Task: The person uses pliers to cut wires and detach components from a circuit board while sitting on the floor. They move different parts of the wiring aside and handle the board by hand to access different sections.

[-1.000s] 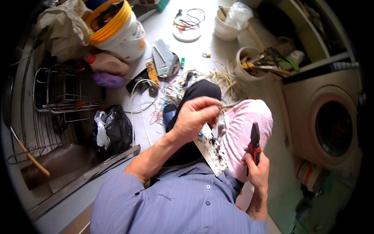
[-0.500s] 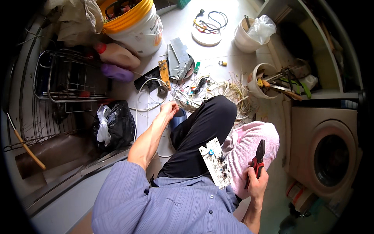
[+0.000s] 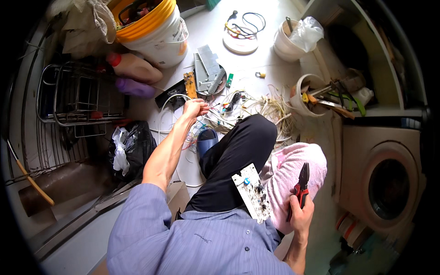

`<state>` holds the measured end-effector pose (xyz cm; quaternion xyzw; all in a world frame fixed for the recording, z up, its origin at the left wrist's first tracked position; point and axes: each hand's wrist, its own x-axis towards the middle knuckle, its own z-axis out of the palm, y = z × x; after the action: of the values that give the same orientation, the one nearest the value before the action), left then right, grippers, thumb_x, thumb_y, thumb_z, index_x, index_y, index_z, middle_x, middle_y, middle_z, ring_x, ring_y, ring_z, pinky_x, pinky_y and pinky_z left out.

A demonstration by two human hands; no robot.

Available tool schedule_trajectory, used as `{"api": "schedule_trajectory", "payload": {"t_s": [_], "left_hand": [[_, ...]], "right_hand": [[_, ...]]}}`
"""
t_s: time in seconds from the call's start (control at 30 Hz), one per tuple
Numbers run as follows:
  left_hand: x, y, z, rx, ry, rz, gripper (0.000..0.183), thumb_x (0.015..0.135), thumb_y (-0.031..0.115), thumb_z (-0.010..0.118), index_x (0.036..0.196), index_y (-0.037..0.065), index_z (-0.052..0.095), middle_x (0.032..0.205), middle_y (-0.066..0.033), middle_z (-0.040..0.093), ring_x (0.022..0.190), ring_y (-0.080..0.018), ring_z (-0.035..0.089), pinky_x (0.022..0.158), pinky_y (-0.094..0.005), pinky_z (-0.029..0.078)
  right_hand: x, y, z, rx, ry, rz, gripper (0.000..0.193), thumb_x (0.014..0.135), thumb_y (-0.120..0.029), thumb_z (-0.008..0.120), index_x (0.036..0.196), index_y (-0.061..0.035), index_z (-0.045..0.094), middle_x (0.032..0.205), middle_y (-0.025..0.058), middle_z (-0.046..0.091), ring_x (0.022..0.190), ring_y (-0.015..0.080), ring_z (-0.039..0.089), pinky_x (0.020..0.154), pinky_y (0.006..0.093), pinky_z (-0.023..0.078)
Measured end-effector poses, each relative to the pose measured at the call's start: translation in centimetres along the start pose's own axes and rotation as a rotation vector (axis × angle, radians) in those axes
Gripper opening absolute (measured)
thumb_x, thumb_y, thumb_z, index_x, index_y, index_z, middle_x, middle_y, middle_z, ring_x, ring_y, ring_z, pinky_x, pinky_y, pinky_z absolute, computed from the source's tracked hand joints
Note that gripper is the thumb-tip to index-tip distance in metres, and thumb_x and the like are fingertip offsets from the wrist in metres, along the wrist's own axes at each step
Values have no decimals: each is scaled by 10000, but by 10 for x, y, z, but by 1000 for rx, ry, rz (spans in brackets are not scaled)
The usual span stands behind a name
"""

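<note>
My right hand [image 3: 301,213] is wrapped round the red-and-black handles of a pair of pliers [image 3: 303,185], jaws pointing away from me, over the pink towel [image 3: 295,160] on my right leg. A pale circuit board [image 3: 252,195] with a blue part and dark components rests across my lap. My left hand [image 3: 195,108] reaches out beyond my left knee, fingers curled together at the left side of the loose wires [image 3: 275,114]. What it pinches, if anything, is hidden. Just past it lie an orange-brown board [image 3: 190,85] and a grey metal part with a spring [image 3: 208,68].
A yellow-and-white bucket [image 3: 158,46], bottles [image 3: 133,68] and a wire rack [image 3: 78,96] stand at left, with a black plastic bag [image 3: 137,146] nearer. On the right are a tool bucket [image 3: 300,103], another white bucket [image 3: 286,46] and a washing machine [image 3: 380,169].
My left hand has moved farther away from me, from beside the blue slipper to the edge of the wires. The pliers and the circuit board stay in place.
</note>
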<state>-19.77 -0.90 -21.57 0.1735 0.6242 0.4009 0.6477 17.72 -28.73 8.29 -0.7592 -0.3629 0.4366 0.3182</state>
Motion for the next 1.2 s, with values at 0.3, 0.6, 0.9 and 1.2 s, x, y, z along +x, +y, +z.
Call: {"api": "schedule_trajectory", "payload": {"t_s": [0.3, 0.6, 0.9, 1.2], "left_hand": [[-137, 84, 52, 326, -524, 52, 223, 954, 200, 687, 1051, -1, 674, 825, -31, 680, 645, -38, 590, 558, -183, 478], [-190, 99, 92, 660, -593, 178, 237, 959, 211, 677, 1071, 2, 682, 821, -6, 659, 682, -45, 574, 603, -197, 463], [-251, 120, 146, 354, -734, 262, 278, 1023, 251, 612, 1119, -4, 664, 886, -52, 694, 742, -101, 670, 641, -227, 548], [-266, 94, 214, 244, -941, 86, 255, 972, 151, 664, 1199, 35, 649, 1070, -21, 705, 892, -91, 663, 783, -205, 541]], "right_hand": [[-4, -7, 1, -36, -190, -116, 183, 923, -68, 629, 1058, 54, 653, 966, 131, 743, 879, 173, 689, 816, 328, 531], [20, -17, 46, -14, -424, 41, 360, 833, -120, 705, 1137, 31, 585, 928, 75, 621, 843, 178, 586, 795, 312, 486], [56, -20, 24, 295, -84, -174, 259, 818, -88, 733, 1004, -3, 575, 873, 28, 613, 776, 116, 564, 730, 293, 496], [91, -37, 8, 284, -1, -239, 273, 864, -116, 724, 1060, 11, 583, 922, 61, 638, 833, 139, 596, 777, 302, 507]]}}
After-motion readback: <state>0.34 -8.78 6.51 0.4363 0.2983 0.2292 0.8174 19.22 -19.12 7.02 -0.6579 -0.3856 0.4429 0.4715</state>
